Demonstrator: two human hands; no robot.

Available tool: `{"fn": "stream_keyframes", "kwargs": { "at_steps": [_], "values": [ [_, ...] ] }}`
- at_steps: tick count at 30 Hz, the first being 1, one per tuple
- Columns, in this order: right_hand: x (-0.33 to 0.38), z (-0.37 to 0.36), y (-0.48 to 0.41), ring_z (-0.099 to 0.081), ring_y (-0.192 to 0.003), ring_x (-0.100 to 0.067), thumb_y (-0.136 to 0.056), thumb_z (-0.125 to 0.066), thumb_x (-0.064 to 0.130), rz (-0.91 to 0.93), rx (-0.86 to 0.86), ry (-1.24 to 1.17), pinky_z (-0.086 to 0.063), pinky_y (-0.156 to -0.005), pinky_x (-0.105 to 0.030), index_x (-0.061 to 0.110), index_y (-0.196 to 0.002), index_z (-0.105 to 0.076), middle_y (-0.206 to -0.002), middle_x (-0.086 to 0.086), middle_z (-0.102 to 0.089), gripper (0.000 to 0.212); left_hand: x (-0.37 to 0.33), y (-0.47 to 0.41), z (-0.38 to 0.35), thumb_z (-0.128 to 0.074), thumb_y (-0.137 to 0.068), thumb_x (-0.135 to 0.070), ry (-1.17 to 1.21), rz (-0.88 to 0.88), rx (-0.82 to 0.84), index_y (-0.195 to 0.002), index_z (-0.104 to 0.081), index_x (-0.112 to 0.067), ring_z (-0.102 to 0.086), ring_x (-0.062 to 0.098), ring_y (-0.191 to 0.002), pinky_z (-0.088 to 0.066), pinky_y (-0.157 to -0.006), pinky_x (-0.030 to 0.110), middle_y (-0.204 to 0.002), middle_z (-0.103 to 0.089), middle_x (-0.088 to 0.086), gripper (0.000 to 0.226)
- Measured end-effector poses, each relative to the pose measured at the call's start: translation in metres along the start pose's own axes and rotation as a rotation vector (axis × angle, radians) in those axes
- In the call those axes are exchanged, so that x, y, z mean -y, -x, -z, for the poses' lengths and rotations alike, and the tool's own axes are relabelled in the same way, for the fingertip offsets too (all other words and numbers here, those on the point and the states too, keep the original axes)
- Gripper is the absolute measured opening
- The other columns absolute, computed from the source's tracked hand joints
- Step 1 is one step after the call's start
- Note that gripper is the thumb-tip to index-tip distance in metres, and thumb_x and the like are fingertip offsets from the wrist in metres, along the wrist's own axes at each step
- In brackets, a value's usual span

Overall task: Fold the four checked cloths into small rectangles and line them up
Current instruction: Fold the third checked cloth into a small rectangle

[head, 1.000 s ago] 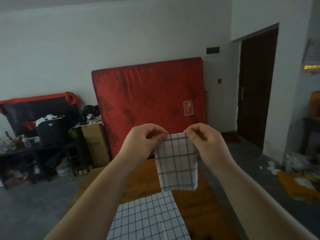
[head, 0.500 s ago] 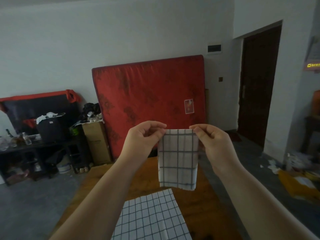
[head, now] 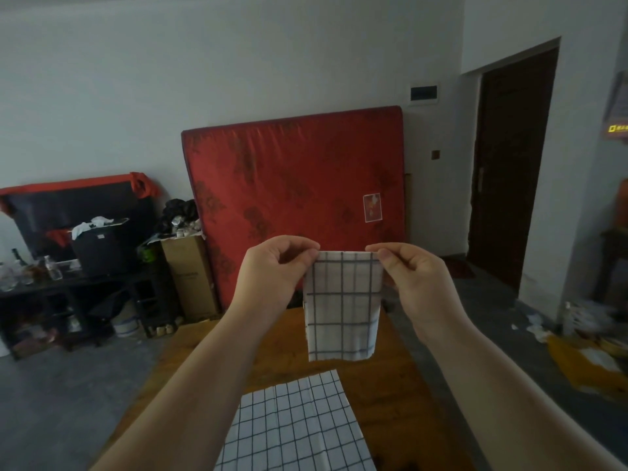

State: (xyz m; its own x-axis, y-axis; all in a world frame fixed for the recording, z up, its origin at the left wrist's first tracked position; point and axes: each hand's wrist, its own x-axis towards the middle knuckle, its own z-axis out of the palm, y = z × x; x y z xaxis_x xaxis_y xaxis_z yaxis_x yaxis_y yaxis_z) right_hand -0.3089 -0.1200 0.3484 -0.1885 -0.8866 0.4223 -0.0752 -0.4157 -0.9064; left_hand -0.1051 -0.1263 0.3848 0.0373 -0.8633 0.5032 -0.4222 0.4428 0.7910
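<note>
While it hung in the air over the far half of the table [head: 401, 396], the folded checked cloth [head: 343, 307] was pinched at its top corners: left hand [head: 272, 270] on the left one, right hand [head: 414, 280] on the right, thumb against curled fingers. Versus 1 s earlier, the hands sat wider apart and the top edge was pulled straight. Cloth: white, dark grid, upright rectangle. Second checked cloth [head: 295, 426] lay flat at the near edge.
</note>
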Motion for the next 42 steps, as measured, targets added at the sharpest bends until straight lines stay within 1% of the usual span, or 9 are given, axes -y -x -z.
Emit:
{"fn": "stream_keyframes", "kwargs": {
  "at_steps": [4,11,17,21,24,27,32,37,42],
  "values": [
    [0.001,-0.003,-0.001,-0.072,-0.095,-0.006,-0.102,-0.058,0.023,-0.004,0.0,-0.007,-0.059,-0.073,-0.023,0.032,-0.098,-0.075,-0.1,0.01,-0.076,0.02,0.001,0.0,0.002,-0.073,-0.092,-0.026,-0.054,-0.029,-0.002,-0.089,-0.074,-0.036,-0.067,0.002,-0.076,-0.048,-0.058,0.014,-0.085,-0.072,-0.022,0.01],
    [-0.007,-0.011,0.004,-0.073,-0.102,-0.016,-0.103,-0.056,0.025,-0.188,0.08,-0.125,-0.059,-0.096,-0.044,0.028,-0.106,-0.074,-0.102,0.005,-0.078,0.019,0.007,-0.003,0.003,-0.073,-0.092,-0.022,-0.005,-0.064,-0.05,-0.09,-0.074,-0.034,-0.067,-0.003,-0.08,-0.052,-0.065,0.011,-0.084,-0.072,-0.024,0.013],
    [-0.007,-0.013,0.006,-0.074,-0.1,-0.017,-0.102,-0.057,0.026,-0.179,0.111,-0.081,-0.057,-0.098,-0.048,0.028,-0.101,-0.076,-0.099,0.004,-0.079,0.019,0.013,-0.009,0.015,-0.073,-0.092,-0.02,-0.094,-0.078,0.05,-0.096,-0.073,-0.038,-0.065,-0.002,-0.075,-0.05,-0.066,0.013,-0.076,-0.069,-0.02,0.018],
    [-0.005,-0.012,0.004,-0.075,-0.097,-0.015,-0.1,-0.06,0.03,-0.159,0.173,-0.008,-0.059,-0.093,-0.044,0.026,-0.104,-0.077,-0.098,0.005,-0.079,0.018,0.009,-0.012,0.024,-0.07,-0.095,-0.029,-0.188,-0.11,0.152,-0.102,-0.073,-0.038,-0.064,-0.007,-0.087,-0.048,-0.071,0.009,-0.091,-0.071,-0.019,0.011],
    [-0.004,-0.014,0.005,-0.075,-0.086,-0.007,-0.099,-0.062,0.033,-0.149,0.192,0.04,-0.059,-0.075,-0.027,0.029,-0.099,-0.077,-0.092,0.011,-0.079,0.015,-0.005,-0.014,0.019,-0.069,-0.091,-0.047,-0.306,-0.167,0.309,-0.113,-0.071,-0.039,-0.063,-0.006,-0.093,-0.051,-0.078,0.015,-0.1,-0.07,-0.02,0.024],
    [-0.003,-0.016,0.007,-0.073,-0.081,-0.002,-0.099,-0.063,0.034,-0.105,0.223,0.091,-0.055,-0.061,-0.016,0.027,-0.099,-0.078,-0.089,0.013,-0.078,0.017,-0.011,-0.014,0.003,-0.069,-0.091,-0.047,-0.379,-0.188,0.385,-0.105,-0.075,-0.039,-0.062,-0.01,-0.089,-0.047,-0.075,0.013,-0.093,-0.072,-0.023,0.017],
    [-0.002,-0.013,0.01,-0.071,-0.082,0.002,-0.1,-0.06,0.035,-0.079,0.268,0.123,-0.054,-0.065,-0.014,0.032,-0.095,-0.076,-0.089,0.017,-0.077,0.017,-0.006,-0.015,-0.008,-0.072,-0.093,-0.034,-0.322,-0.157,0.254,-0.088,-0.078,-0.038,-0.064,-0.004,-0.086,-0.051,-0.075,0.018,-0.087,-0.073,-0.02,0.009],
    [-0.007,-0.008,0.009,-0.07,-0.092,-0.002,-0.1,-0.06,0.036,-0.083,0.221,0.196,-0.056,-0.083,-0.028,0.039,-0.094,-0.074,-0.094,0.017,-0.076,0.016,-0.008,-0.018,-0.005,-0.071,-0.093,-0.037,-0.279,-0.068,0.278,-0.087,-0.078,-0.037,-0.067,0.002,-0.084,-0.053,-0.07,0.018,-0.088,-0.074,-0.017,0.009],
    [-0.005,-0.008,0.011,-0.068,-0.08,0.003,-0.103,-0.057,0.036,-0.025,0.227,0.3,-0.051,-0.068,-0.019,0.036,-0.094,-0.074,-0.085,0.019,-0.074,0.019,-0.012,-0.016,-0.009,-0.059,-0.096,-0.05,-0.344,-0.173,0.345,-0.093,-0.074,-0.038,-0.069,0.007,-0.082,-0.059,-0.073,0.03,-0.088,-0.075,-0.013,0.02]
  ]
}}
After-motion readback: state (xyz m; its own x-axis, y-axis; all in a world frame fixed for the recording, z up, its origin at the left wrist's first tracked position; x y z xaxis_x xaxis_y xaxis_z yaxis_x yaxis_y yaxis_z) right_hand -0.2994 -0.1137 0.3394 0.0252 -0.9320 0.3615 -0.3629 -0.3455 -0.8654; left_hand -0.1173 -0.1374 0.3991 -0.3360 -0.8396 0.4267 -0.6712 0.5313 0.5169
